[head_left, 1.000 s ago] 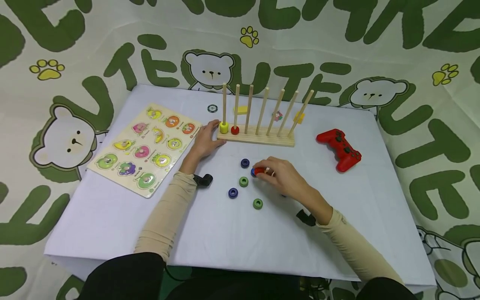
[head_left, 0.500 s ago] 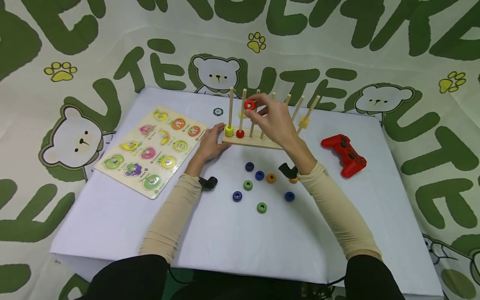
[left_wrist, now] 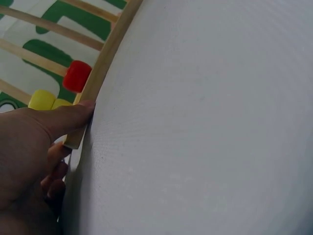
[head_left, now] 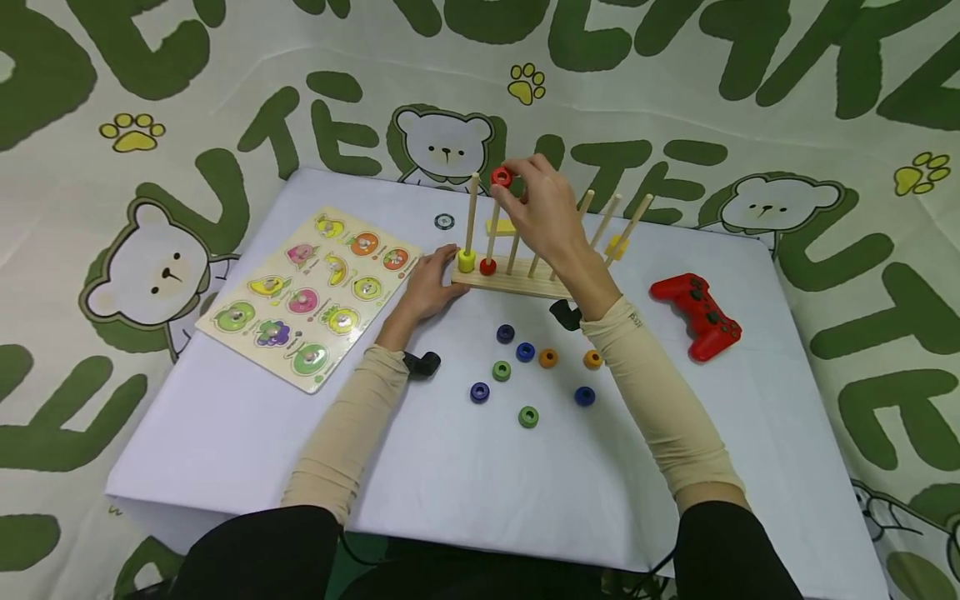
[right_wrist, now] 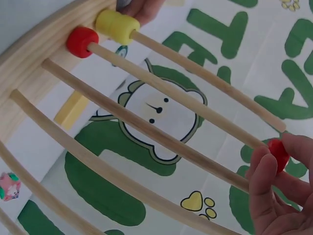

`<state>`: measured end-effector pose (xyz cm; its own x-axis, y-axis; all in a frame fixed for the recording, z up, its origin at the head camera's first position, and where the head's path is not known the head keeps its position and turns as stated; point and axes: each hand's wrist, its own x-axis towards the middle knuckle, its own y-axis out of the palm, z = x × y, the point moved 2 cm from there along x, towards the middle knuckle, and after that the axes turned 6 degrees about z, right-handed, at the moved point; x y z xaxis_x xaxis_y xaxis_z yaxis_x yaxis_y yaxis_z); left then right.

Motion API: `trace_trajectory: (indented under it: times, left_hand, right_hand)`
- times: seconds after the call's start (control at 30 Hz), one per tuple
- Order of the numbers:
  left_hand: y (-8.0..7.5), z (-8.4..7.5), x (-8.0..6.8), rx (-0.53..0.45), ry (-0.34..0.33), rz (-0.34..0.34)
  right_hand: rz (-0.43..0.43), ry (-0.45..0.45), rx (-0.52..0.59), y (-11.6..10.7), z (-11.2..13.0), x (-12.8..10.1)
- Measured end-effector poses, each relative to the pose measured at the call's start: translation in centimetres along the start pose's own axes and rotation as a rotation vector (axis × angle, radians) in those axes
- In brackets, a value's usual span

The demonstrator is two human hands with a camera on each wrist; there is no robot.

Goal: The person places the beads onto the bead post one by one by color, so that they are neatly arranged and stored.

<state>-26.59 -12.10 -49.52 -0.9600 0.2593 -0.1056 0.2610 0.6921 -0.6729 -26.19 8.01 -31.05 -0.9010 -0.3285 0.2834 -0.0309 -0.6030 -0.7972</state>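
Observation:
My right hand (head_left: 551, 208) pinches a red bead (head_left: 502, 177) between thumb and fingers. In the right wrist view this bead (right_wrist: 278, 155) is at the tip of the second peg (right_wrist: 195, 105); whether the peg has entered its hole I cannot tell. My left hand (head_left: 431, 283) grips the left end of the wooden peg rack (head_left: 517, 284), its thumb (left_wrist: 73, 117) against the base. Yellow beads (right_wrist: 117, 25) sit stacked at the bottom of the first peg. Another red bead (right_wrist: 82, 42) lies at the foot of the second peg.
Loose blue (head_left: 526, 352), green (head_left: 528, 417) and orange beads (head_left: 548, 358) lie in front of the rack. A fruit puzzle board (head_left: 315, 300) is at left, a red game controller (head_left: 697, 317) at right. Yellow blocks (head_left: 501, 227) and a round token (head_left: 444, 222) lie behind the rack.
My right hand has picked the red bead off the table and carried it up and back to the second peg's top. The left hand stays at the rack's end.

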Motion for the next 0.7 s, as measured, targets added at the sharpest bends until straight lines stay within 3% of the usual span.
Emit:
trace_trajectory:
  times: [0.33,0.57,0.63,0.7]
  left_hand:
    - [0.0,0.0,-0.1,-0.003,-0.016,0.003]
    - [-0.1,0.0,0.0,-0.006,-0.006,0.002]
    - [0.0,0.0,0.1,-0.002,-0.007,0.005]
    - [-0.1,0.1,0.0,0.0,-0.014,0.009]
  right_hand:
    - [0.042,0.017,-0.018,0.2,-0.3,-0.2]
    - [-0.065,-0.159,-0.083,1.0,-0.4,-3.9]
    - [0.007,-0.169,-0.12,1.9,-0.6,-5.6]
    - [0.15,-0.142,-0.169,3.3,-1.1,-7.3]
